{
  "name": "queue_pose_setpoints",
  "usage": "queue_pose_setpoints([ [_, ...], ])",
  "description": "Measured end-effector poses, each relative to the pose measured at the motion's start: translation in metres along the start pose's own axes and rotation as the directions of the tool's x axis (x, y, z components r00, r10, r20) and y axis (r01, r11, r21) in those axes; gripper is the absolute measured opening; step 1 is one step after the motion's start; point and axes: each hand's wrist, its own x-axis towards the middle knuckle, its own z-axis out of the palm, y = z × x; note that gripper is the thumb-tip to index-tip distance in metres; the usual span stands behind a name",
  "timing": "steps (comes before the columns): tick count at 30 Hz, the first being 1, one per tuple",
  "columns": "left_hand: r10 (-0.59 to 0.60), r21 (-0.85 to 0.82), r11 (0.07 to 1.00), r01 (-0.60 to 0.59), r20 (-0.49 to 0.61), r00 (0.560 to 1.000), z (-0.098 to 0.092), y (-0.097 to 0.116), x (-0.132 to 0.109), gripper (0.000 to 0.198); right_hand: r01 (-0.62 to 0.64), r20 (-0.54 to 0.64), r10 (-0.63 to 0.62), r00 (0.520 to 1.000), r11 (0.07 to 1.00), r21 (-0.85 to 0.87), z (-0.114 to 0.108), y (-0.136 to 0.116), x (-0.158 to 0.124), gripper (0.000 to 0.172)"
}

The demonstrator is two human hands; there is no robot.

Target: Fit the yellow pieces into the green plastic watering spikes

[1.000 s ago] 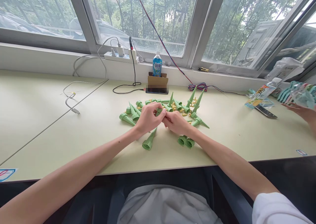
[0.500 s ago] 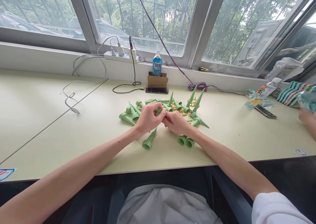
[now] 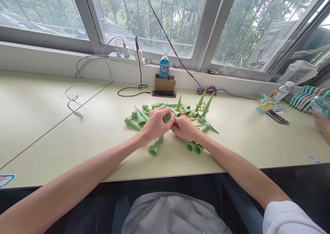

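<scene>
My left hand [image 3: 156, 122] is closed around a green plastic watering spike [image 3: 167, 117], mostly hidden by the fingers. Pressed against it, my right hand [image 3: 185, 128] is pinched shut at the same spot; what its fingertips grip is hidden. Several more green cone-shaped spikes surround both hands. One spike [image 3: 154, 149] lies near my left wrist with its wide threaded mouth toward me. Under my right wrist, two spikes [image 3: 190, 146] show their open ends. Two others [image 3: 200, 100] stand point up at the back right, with small yellow pieces [image 3: 193, 118] scattered near them.
Behind the pile stands a cardboard box [image 3: 165, 82] with a phone and a blue bottle [image 3: 164, 66]. A knife [image 3: 277, 116] lies beside a tilted drink bottle [image 3: 275, 97]. At the right edge, another person's hand [image 3: 321, 122] holds clear plastic. A white cable [image 3: 74, 105] crosses the left tabletop.
My hands stay together in nearly the same place, with only a slight shift of the fingers. The other person's hand at the right has moved slightly.
</scene>
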Motion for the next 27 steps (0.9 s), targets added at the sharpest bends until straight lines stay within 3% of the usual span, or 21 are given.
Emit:
queue_pose_setpoints([
  [27,-0.101,-0.088,0.991,0.097,-0.043,0.994,-0.0049,-0.001,0.0051,0.023,0.016,-0.042,-0.009,0.999,0.988,0.153,-0.0018,-0.0038,0.0008,0.026],
])
